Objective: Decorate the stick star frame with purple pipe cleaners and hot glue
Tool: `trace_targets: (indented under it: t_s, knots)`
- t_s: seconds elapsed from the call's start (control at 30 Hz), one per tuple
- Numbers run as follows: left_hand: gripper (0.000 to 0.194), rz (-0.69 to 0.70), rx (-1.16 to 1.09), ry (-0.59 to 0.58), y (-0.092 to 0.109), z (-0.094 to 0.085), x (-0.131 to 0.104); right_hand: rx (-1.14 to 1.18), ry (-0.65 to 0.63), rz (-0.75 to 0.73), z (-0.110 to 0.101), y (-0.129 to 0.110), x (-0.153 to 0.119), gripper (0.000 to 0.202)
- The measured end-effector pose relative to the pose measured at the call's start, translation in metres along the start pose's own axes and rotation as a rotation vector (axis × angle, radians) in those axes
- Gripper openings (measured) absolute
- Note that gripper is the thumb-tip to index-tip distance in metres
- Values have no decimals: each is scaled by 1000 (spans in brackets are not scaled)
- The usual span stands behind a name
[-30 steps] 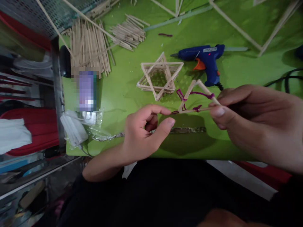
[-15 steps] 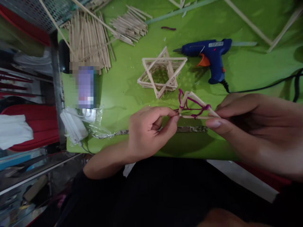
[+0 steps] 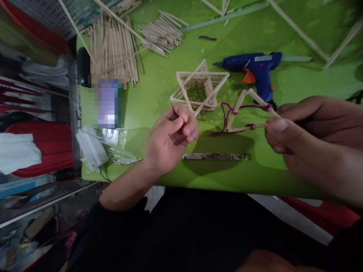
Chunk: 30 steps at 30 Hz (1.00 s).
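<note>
The right hand's fingers pinch one corner of a stick frame, which juts leftward from them above the table. Purple thread loops loosely at the end farthest from those fingers. The left hand's fingers curl inward; I cannot tell whether they pinch anything. Just beyond them is a star; past the right fingers, a glue gun.

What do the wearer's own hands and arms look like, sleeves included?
Both the left hand and right hand are ungloved, with no rings visible. The left forearm is bare, showing no watch or bracelet, below a black sleeve.
</note>
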<state>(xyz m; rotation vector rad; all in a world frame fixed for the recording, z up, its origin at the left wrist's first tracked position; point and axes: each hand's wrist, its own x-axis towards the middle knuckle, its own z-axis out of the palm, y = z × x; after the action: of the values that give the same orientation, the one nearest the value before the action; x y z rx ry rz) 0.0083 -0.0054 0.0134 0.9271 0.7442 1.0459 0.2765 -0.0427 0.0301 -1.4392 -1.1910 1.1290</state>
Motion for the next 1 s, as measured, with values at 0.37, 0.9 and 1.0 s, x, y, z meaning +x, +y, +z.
trace_targets:
  t_s: [0.37, 0.9, 1.0]
  knots:
    - [58, -21, 51, 34, 2, -6, -4, 52, 1, 48, -2, 11, 7, 49]
    - [53, 12, -130, -43, 1, -1, -3, 66, -29, 55, -5, 14, 7, 39]
    - [45, -55, -229, -29, 5, 3, -4, 43, -46, 79, -9, 18, 5, 36]
